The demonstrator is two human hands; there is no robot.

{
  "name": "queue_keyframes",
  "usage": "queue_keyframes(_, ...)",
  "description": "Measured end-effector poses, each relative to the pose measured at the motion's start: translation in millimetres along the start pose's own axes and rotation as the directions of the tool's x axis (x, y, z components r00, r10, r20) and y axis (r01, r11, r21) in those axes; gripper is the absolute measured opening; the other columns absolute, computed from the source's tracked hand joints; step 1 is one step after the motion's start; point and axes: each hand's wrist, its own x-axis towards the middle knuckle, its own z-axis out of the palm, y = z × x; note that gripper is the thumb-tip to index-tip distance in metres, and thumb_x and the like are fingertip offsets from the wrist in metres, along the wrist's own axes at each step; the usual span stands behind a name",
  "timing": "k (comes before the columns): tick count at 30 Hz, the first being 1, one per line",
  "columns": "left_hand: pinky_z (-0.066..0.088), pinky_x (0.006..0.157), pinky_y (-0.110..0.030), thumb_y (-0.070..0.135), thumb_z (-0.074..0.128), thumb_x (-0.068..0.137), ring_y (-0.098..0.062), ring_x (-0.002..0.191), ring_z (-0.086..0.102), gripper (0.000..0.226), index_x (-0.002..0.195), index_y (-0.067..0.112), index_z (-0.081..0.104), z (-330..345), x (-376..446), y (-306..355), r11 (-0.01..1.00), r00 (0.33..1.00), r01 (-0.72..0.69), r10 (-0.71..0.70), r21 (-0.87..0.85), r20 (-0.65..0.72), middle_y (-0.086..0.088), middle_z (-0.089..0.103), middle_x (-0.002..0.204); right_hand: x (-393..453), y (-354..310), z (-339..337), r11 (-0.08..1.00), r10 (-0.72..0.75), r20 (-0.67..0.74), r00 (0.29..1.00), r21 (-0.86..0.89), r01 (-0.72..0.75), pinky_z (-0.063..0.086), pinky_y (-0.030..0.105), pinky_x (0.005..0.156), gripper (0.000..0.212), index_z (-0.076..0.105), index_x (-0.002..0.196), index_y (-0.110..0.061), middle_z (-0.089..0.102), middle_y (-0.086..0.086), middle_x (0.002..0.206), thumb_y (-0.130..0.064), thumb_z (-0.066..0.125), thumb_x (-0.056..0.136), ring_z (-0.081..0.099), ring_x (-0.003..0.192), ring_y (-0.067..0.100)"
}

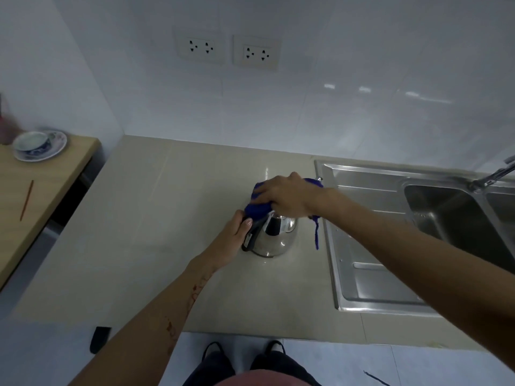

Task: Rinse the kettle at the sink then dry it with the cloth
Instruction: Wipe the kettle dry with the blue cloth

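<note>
Sitting far left on a wooden side table (41,176): cup (32,140) on saucer (57,147), w/ a thin red stick (26,200) nearer. Steel kettle (274,236) stands upright mid worktop (145,218), just left of the sink (451,215). Left hand (232,238) is wrapped closed around the kettle's black handle (250,235). Right hand (284,195) presses down, fingers curled, on the blue cloth (259,203) bunched over the kettle top; a strand hangs at the right. Faucet (494,174) far right.
</note>
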Motion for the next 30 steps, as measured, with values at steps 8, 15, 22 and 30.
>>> queue_keyframes(8, 0.038, 0.084, -0.007, 0.027, 0.030, 0.106, 0.007, 0.104, 0.052, 0.025, 0.129, 0.031, 0.039, 1, -3, 7, 0.997, 1.000, -0.019, 0.018, -0.075, -0.010, 0.021, 0.054, 0.111, 6, -6, 11, 0.939, 0.149, -0.042, 0.988, 0.318, -0.128, 0.035, 0.051, 0.096, 0.048, 0.067, 0.116, -0.027, 0.065, -0.001, 0.122, -0.041, 0.027, 0.093, 0.052, 0.115, 0.024)
queue_keyframes(15, 0.034, 0.050, -0.011, 0.029, 0.027, 0.106, -0.009, 0.065, 0.037, 0.027, 0.107, 0.007, 0.043, 2, -5, 11, 0.999, 0.999, 0.033, -0.032, 0.032, -0.028, 0.003, 0.043, 0.077, 4, -18, 72, 0.289, 0.800, -0.149, 0.581, 0.944, -0.157, 0.047, 0.049, 0.094, 0.041, 0.061, 0.094, -0.031, 0.064, -0.002, 0.083, -0.047, 0.024, 0.101, 0.058, 0.077, 0.018)
queue_keyframes(22, 0.035, 0.050, -0.012, 0.034, 0.022, 0.106, -0.008, 0.065, 0.041, 0.029, 0.109, 0.011, 0.041, 5, -6, 14, 0.994, 0.997, 0.074, -0.076, 0.087, 0.029, 0.003, 0.046, 0.080, -13, -81, 137, 0.331, 0.879, -0.285, 0.384, 0.942, -0.060, 0.033, 0.041, 0.114, 0.050, 0.032, 0.152, -0.024, 0.036, 0.005, 0.157, -0.031, 0.034, 0.103, 0.036, 0.136, 0.027)
queue_keyframes(30, 0.042, 0.057, -0.007, 0.034, 0.027, 0.105, -0.014, 0.078, 0.055, 0.018, 0.105, 0.021, 0.039, 37, -26, 16, 0.994, 0.995, 0.103, -0.103, -0.025, 0.021, -0.005, 0.056, 0.093, -2, -48, 117, 0.195, 0.920, -0.177, 0.350, 0.981, -0.016, 0.046, 0.054, 0.097, 0.056, 0.045, 0.142, -0.037, 0.059, -0.002, 0.133, -0.042, 0.019, 0.092, 0.056, 0.115, 0.025)
